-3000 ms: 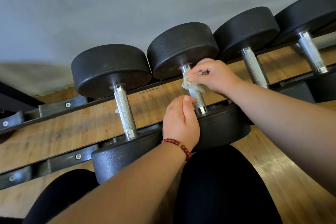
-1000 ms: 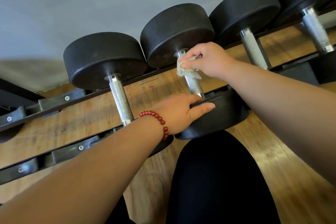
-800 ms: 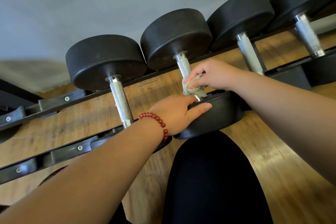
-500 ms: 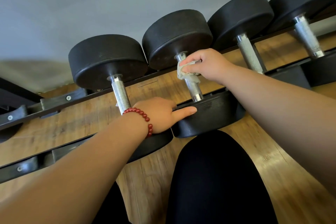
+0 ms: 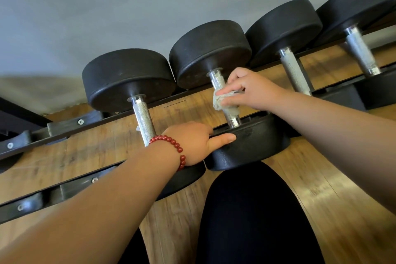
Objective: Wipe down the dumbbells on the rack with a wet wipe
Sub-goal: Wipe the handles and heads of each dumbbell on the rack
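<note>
Right hand [image 5: 252, 90] lower on knurled bar [image 5: 217, 80], grip pinching crumpled wipe [image 5: 220, 102]; left hand [image 5: 190, 141] clasping rubber head [image 5: 252, 146]

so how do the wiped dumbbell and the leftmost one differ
The wiped dumbbell: wet wipe and right hand on its handle; leftmost dumbbell: bare handle. The left hand grips the wiped dumbbell's near head; the leftmost dumbbell's sits behind that wrist. Both have black heads, knurled handles.
</note>
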### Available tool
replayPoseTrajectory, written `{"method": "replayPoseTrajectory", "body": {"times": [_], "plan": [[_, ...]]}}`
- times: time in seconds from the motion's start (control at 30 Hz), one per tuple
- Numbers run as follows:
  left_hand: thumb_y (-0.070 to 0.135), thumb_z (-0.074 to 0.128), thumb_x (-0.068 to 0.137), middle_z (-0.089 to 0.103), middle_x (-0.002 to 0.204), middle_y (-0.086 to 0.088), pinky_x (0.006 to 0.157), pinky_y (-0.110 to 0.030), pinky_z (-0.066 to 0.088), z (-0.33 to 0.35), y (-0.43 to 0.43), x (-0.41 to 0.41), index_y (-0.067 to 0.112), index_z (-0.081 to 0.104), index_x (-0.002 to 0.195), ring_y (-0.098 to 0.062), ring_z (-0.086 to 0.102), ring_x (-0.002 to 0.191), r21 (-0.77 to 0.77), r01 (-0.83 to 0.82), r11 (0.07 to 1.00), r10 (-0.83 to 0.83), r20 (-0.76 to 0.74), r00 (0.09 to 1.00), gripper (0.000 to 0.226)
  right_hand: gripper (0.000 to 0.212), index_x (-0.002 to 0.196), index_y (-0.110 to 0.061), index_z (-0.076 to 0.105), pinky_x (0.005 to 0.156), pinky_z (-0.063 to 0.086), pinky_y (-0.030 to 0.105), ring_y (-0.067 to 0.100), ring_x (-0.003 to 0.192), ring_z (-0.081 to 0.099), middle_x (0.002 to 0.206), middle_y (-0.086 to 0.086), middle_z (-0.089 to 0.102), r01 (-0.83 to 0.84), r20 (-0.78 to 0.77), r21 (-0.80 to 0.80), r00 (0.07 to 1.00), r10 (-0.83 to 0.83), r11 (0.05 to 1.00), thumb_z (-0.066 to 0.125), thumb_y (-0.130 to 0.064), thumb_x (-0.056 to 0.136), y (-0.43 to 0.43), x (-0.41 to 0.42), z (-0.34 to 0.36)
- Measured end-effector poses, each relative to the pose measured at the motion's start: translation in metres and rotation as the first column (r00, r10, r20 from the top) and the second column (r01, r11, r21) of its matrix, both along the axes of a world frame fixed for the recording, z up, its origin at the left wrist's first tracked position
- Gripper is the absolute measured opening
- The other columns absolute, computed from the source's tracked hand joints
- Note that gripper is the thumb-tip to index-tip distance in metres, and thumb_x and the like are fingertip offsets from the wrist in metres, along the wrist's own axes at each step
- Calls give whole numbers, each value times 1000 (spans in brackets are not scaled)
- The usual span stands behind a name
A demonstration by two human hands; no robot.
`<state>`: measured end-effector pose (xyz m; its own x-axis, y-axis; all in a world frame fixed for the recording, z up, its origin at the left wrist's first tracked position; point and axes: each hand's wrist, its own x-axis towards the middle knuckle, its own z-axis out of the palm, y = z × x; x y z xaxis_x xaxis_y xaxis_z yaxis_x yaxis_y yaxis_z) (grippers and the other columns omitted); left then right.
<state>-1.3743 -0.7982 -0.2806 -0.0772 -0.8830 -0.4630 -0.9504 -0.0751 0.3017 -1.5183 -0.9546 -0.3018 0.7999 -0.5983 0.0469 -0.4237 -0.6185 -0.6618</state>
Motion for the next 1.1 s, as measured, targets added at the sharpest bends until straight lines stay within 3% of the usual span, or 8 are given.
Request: {"method": "replayPoseTrajectory", "body": {"times": [0.13, 0.23, 0.3, 0.4, 0.63, 0.77, 0.93, 1.1], "plan": [[91, -5, 50, 64, 88, 3, 82, -39, 51, -1, 0, 1, 24, 64, 100, -14, 59, 82, 0, -4, 1000, 4, -11, 1000, 108, 34, 104, -24, 75, 89, 46, 27, 12, 103, 46, 116, -1, 51, -237, -87, -339, 972, 221, 911, 79, -39, 74, 0, -7, 1], [90, -5, 50, 64, 92, 3, 84, -40, 50, -2, 0, 0, 24, 64, 102, -14, 59, 85, -1, -5, 1000, 5, 0, 1000, 109, 30, 102, -8, 75, 85, 56, 46, 34, 109, 62, 118, 13, 66, -469, -227, -661, 869, 439, 586, 59, -31, 90, -10, 1, -5], [89, -5, 52, 64, 93, 3, 83, -39, 50, -1, 0, 0, 24, 64, 104, -14, 59, 86, -1, -3, 1000, 3, 7, 1000, 107, 28, 114, -5, 70, 87, 56, 52, 33, 117, 61, 126, 14, 64, -557, -297, -689, 801, 520, 463, 66, -13, 87, -17, 1, -11], [87, -2, 56, 64, 92, 4, 77, -33, 49, 1, 1, 1, 24, 64, 104, -13, 59, 85, 9, -8, 1000, 7, 10, 1000, 102, 60, 129, -8, 61, 102, 39, 54, 31, 126, 54, 136, 13, 57, -629, -351, -657, 744, 569, 417, 78, 6, 73, -28, -11, -14], [86, -1, 54, 65, 90, 4, 73, -30, 48, 0, -2, 2, 24, 64, 103, -12, 60, 82, 9, -11, 1000, 12, -15, 1000, 102, 67, 135, -11, 44, 101, 37, 60, 35, 133, 44, 142, 18, 50, -543, -273, -658, 817, 508, 521, 73, 7, 78, -34, -1, -25], [86, 1, 57, 65, 93, 5, 75, -31, 48, -1, 0, 1, 25, 63, 106, -12, 59, 85, 4, -15, 1000, 15, -9, 1000, 99, 60, 140, -16, 41, 103, 41, 55, 31, 137, 39, 148, 9, 44, -732, -436, -624, 617, 655, 275, 63, 0, 87, -42, -4, -19], [84, 3, 60, 65, 93, 3, 71, -29, 47, -2, 0, 2, 23, 63, 106, -13, 59, 84, 10, -13, 1000, 13, 2, 1000, 97, 49, 131, -5, 57, 101, 43, 57, 36, 132, 45, 142, 17, 51, -566, -347, -715, 797, 494, 410, 69, -3, 83, -47, 12, -7], [83, 2, 62, 63, 90, 4, 67, -26, 43, -2, -1, 2, 24, 63, 105, -11, 58, 82, 10, 8, 1000, -8, 10, 1000, 95, 41, 130, -11, 59, 105, 32, 56, 27, 137, 35, 143, 11, 51, -724, -468, -652, 618, 632, 225, 44, -17, 93, -32, 0, -14]]}}
